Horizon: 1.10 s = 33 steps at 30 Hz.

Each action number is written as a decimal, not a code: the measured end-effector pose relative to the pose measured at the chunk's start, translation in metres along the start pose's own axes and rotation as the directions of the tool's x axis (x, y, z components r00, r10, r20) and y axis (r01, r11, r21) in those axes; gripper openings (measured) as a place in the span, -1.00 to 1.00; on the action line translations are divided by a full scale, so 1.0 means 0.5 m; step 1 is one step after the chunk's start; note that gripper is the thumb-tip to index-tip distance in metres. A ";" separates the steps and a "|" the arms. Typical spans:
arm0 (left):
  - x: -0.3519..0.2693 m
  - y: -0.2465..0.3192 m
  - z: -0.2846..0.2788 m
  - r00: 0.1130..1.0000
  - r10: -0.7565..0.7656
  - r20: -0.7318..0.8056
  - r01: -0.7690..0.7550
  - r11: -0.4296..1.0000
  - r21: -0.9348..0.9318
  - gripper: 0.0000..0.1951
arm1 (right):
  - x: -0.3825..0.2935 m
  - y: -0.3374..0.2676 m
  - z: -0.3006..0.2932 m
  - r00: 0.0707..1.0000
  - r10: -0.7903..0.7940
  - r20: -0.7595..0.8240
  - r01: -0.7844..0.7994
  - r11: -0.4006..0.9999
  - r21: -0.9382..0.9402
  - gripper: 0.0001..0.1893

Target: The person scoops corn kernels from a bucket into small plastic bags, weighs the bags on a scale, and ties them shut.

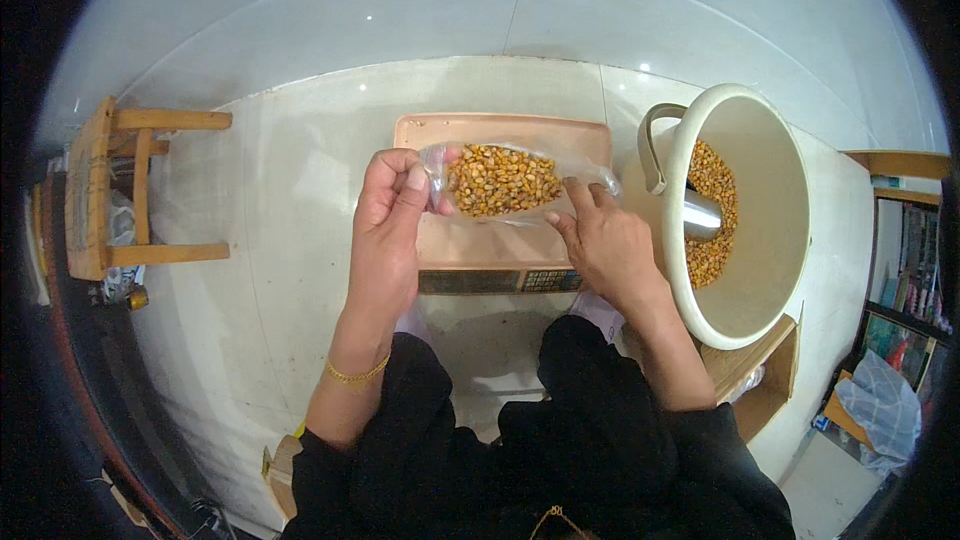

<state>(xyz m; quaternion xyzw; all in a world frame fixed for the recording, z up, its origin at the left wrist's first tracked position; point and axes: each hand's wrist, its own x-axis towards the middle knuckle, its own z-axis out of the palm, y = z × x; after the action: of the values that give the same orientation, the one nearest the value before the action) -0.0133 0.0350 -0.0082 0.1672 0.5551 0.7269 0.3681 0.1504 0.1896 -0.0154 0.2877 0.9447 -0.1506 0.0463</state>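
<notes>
A clear plastic bag (504, 181) of yellow corn kernels lies across both hands, above a pinkish digital scale (480, 247) on the floor. My left hand (394, 199) pinches the bag's gathered left end, with some fingers underneath. At the bag's right part, my right hand (611, 240) rests its fingertips against the plastic; whether it grips the film is hard to tell. To the right stands a cream bucket (765, 165) with a handle, tilted in view. More corn kernels (712, 259) lie inside it, along with a shiny metal scoop (703, 215).
A small wooden stool (90, 191) is at the far left. Below the bucket sits an open cardboard box (772, 390). Shelves with goods (911, 247) line the right side, near a crumpled plastic bag (881, 401). A tiled wall (450, 7) rises behind the scale.
</notes>
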 end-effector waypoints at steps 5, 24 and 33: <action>-0.011 -0.026 -0.021 0.995 -0.071 -0.063 0.080 0.983 0.163 -0.81 | 0.006 -0.028 0.006 0.980 -0.080 -0.183 0.095 0.992 0.078 -0.65; -0.014 -0.020 -0.024 0.978 -0.027 -0.207 0.041 0.997 0.062 -0.82 | 0.138 -0.070 0.167 0.987 -0.160 -0.009 0.160 0.984 0.073 -0.83; 0.001 -0.027 -0.008 0.979 -0.033 -0.203 0.046 0.997 0.061 -0.82 | 0.084 -0.045 0.088 0.987 0.122 -0.102 -0.025 0.751 0.660 -0.82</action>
<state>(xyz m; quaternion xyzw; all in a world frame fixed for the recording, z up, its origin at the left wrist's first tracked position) -0.0116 0.0340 -0.0222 0.0935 0.6161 0.7142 0.3188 0.1033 0.1804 -0.0587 0.3323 0.8205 -0.4499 -0.1175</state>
